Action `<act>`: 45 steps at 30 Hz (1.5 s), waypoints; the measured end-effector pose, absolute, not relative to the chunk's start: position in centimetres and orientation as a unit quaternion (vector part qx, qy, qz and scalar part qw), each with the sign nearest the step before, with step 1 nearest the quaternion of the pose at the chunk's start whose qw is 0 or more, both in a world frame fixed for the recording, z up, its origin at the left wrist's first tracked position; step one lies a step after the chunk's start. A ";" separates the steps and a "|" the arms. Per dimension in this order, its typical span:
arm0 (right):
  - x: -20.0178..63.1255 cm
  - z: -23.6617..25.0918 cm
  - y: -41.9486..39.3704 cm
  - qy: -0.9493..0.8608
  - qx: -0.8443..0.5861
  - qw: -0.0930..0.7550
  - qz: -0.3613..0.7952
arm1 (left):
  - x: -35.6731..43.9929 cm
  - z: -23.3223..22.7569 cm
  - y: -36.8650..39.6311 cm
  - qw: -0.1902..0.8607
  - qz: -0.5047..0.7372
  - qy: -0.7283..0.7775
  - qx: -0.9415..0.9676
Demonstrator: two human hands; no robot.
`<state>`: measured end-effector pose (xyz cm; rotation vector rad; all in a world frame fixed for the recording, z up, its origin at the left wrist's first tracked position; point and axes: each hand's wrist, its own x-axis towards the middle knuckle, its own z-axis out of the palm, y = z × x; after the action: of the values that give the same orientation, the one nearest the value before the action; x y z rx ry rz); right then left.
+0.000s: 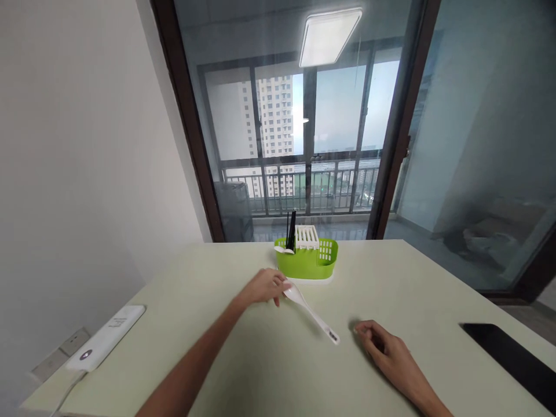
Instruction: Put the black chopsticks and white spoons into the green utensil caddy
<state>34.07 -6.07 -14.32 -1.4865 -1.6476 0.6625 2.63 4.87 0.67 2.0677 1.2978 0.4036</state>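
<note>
My left hand (266,285) is closed on the bowl end of a white long-handled spoon (310,311), just in front of a green utensil caddy (299,267). The spoon's handle slants down to the right, towards my right hand (384,350). That hand rests near the table top with its fingers loosely curled in and nothing visible in them. Black chopsticks (292,231) stand upright in the caddy's left part, where a white spoon (284,250) leans over the front rim. A white slotted rack (306,237) sits on the caddy's middle.
The pale green table (208,370) reaches back towards a dark-framed glass door. On its left edge lies a white power strip or charger (110,336) with a cable, by the wall. A flat black object, perhaps a phone, (508,356) lies on the right.
</note>
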 end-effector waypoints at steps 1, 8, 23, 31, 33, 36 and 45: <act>34.1 -14.5 -6.0 -0.653 -0.588 0.399 0.261 | 1.2 2.7 4.7 0.317 0.188 0.499 0.785; 34.2 -15.1 -5.8 -0.659 -0.589 0.386 0.263 | -3.2 13.0 6.3 0.039 0.482 0.537 0.691; 34.1 -14.5 -6.0 -0.652 -0.597 0.378 0.273 | 0.0 4.5 13.3 -0.124 0.269 0.573 0.764; 34.2 -14.7 -6.0 -0.656 -0.594 0.378 0.271 | 0.7 1.5 14.4 -0.092 0.231 0.563 0.788; 34.2 -14.7 -5.9 -0.656 -0.594 0.378 0.272 | 0.8 1.3 14.6 -0.082 0.229 0.565 0.789; 34.3 -14.8 -5.8 -0.654 -0.592 0.382 0.275 | 0.9 1.2 14.8 -0.068 0.230 0.569 0.787; 34.2 -15.4 -5.5 -0.656 -0.586 0.385 0.279 | 0.4 1.1 15.6 -0.010 0.280 0.580 0.765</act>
<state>34.23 -5.50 -15.38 -1.4926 -1.6724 0.7101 0.45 15.64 1.07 2.4194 1.8324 0.8863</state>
